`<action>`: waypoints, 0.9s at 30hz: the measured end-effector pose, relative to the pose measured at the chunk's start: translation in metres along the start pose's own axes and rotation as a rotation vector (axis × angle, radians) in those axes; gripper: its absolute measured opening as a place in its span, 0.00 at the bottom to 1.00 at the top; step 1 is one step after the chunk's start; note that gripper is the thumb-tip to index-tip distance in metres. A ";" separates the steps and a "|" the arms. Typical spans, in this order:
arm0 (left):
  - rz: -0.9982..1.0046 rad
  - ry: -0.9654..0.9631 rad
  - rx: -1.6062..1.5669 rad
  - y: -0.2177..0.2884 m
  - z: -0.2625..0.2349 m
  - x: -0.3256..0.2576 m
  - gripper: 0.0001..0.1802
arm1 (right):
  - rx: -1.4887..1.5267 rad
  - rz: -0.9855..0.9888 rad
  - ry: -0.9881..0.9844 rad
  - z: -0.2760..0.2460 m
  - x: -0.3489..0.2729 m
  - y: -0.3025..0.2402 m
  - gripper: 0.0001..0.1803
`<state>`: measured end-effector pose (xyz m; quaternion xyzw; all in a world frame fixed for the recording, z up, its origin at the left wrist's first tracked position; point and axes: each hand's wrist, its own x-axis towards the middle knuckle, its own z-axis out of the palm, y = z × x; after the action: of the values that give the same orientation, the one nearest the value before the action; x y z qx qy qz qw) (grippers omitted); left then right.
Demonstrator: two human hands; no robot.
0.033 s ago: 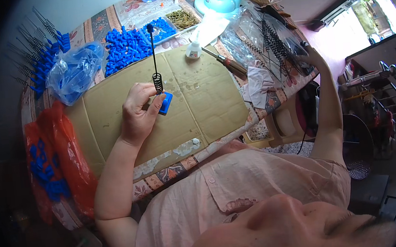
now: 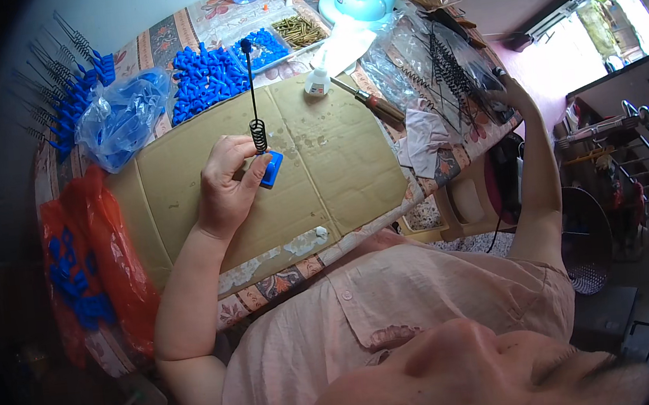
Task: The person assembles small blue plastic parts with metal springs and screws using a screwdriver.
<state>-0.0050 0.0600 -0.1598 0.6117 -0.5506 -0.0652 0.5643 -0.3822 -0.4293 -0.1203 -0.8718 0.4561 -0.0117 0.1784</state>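
Over the cardboard sheet [image 2: 203, 163], my left hand [image 2: 230, 182] is closed on a blue plastic base [image 2: 272, 170], thumb along its side. From the base rises a black coil spring [image 2: 259, 136], upright, topped by a thin straight rod [image 2: 252, 88] with a small dark knob. My right hand [image 2: 512, 97] is stretched out to the table's right edge, touching or just beside a pile of black springs with long wires [image 2: 450, 73]. Its fingertips merge with the dark pile, so what they hold, if anything, is hidden.
Behind the cardboard lie a heap of blue parts [image 2: 207, 77], a tray of brass pieces [image 2: 298, 32], a small white bottle [image 2: 318, 82], a screwdriver [image 2: 378, 107] and a lamp [image 2: 356, 3]. Spring-topped blue pieces [image 2: 80, 97] stand at left, near a red bag [image 2: 106, 247].
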 end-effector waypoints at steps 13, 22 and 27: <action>0.020 0.009 0.056 0.002 -0.001 0.001 0.06 | -0.014 -0.021 0.026 -0.001 -0.003 0.000 0.44; 0.040 0.000 0.039 0.000 -0.001 0.001 0.06 | 0.060 0.011 0.091 -0.010 -0.018 -0.032 0.24; 0.007 -0.009 0.016 -0.001 -0.001 0.000 0.06 | 0.082 -0.074 0.027 0.013 -0.043 -0.075 0.23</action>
<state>-0.0039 0.0605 -0.1603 0.6141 -0.5557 -0.0615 0.5571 -0.3456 -0.3516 -0.1023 -0.8798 0.4251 -0.0488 0.2070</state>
